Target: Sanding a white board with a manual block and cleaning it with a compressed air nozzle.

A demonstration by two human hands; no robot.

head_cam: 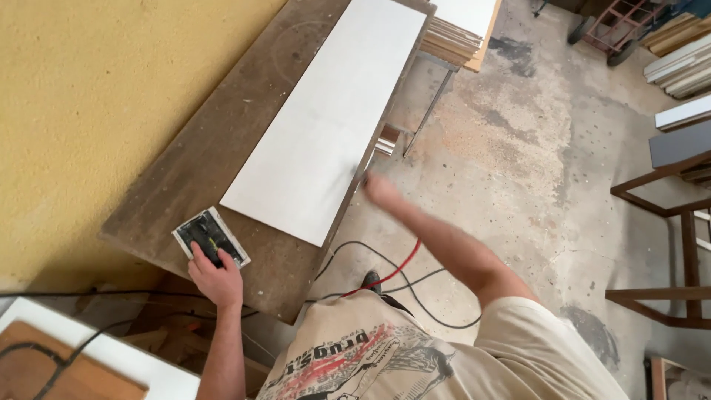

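Observation:
A long white panel (329,122) lies on a brown workbench (200,167) set against a yellow wall. My left hand (216,278) rests on a small flat sander-like tool (211,237) with a dark body and pale pad, near the bench's front corner. My right hand (381,190) is blurred, at the panel's right edge beside the bench; whether it grips anything is unclear.
Black and red cables (392,274) trail over the dusty concrete floor. Stacked boards (455,33) lie at the bench's far end. A wooden frame (678,222) and more boards stand at right. A white-edged board (89,355) lies at lower left.

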